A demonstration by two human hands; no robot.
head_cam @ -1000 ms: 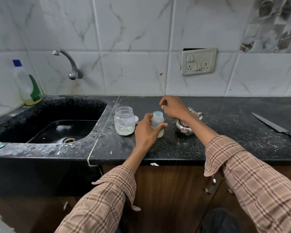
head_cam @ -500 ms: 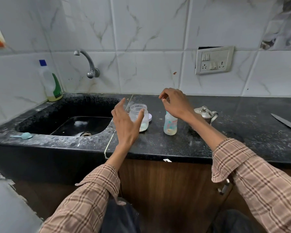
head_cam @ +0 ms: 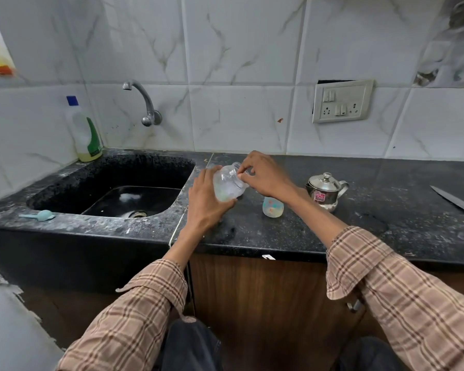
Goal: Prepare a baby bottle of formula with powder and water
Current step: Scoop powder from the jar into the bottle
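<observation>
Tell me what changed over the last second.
The left hand let go of the baby bottle, took hold of the jar and lifted and tilted it. The right hand moved to the jar's mouth. The baby bottle and kettle stayed on the counter.

Home kitchen, black granite counter [head_cam: 332, 236], sink [head_cam: 113, 194], wall tap [head_cam: 142, 103], marble tiles [head_cam: 239, 49]

Tilted jar [head_cam: 228, 184] in both hands

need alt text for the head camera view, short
A person's left hand tilts a clear jar above a black counter while the right hand reaches into its mouth. A baby bottle and steel kettle stand nearby.
</observation>
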